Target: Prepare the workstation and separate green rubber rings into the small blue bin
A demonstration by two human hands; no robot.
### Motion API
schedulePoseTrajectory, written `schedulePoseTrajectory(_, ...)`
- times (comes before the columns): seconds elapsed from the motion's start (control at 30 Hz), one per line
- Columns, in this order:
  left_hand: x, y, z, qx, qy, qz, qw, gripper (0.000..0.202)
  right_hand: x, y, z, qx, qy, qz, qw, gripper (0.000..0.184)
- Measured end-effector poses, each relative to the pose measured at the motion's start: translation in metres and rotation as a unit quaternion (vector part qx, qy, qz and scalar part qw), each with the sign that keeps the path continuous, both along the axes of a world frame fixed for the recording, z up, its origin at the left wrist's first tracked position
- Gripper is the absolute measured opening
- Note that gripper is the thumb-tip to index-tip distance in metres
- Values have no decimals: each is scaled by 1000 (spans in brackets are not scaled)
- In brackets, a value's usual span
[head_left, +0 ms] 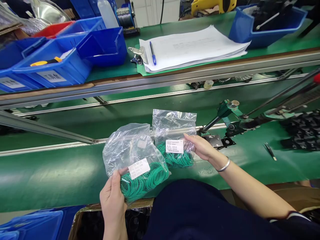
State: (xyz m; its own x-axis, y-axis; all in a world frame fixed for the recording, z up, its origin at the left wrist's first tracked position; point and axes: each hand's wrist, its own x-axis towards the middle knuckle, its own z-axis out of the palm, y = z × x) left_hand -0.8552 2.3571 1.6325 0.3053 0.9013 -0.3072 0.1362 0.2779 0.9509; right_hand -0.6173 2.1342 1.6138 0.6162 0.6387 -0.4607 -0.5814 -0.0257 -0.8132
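Note:
My left hand pinches the side of a clear plastic bag with green rubber rings in its lower part and a white label on its front. Some fingers show through the plastic behind the label. My right hand grips the right edge of a second clear plastic bag, which also carries a printed white label and holds green rings. Both bags are held up side by side over the green workbench, the left one nearer to me.
A green hand press stands right of the bags, with tweezers beyond it. On the shelf above are blue bins, a stack of papers and a pen. Below the bench edge sits a cardboard box.

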Motion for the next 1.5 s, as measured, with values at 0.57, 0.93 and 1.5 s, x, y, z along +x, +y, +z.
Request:
schedulePoseTrajectory(0.57,8,-4,-6,0,-10,-33,999,44,6,-5,-12,-23,11,-1,1000,45)
schedulePoseTrajectory(0.93,15,-9,0,13,-14,-38,999,42,8,-6,-16,-40,14,-1,999,43)
schedulePoseTrajectory(1.5,15,-1,-8,16,0,-34,999,44,10,-2,-19,-32,21,-13,999,41)
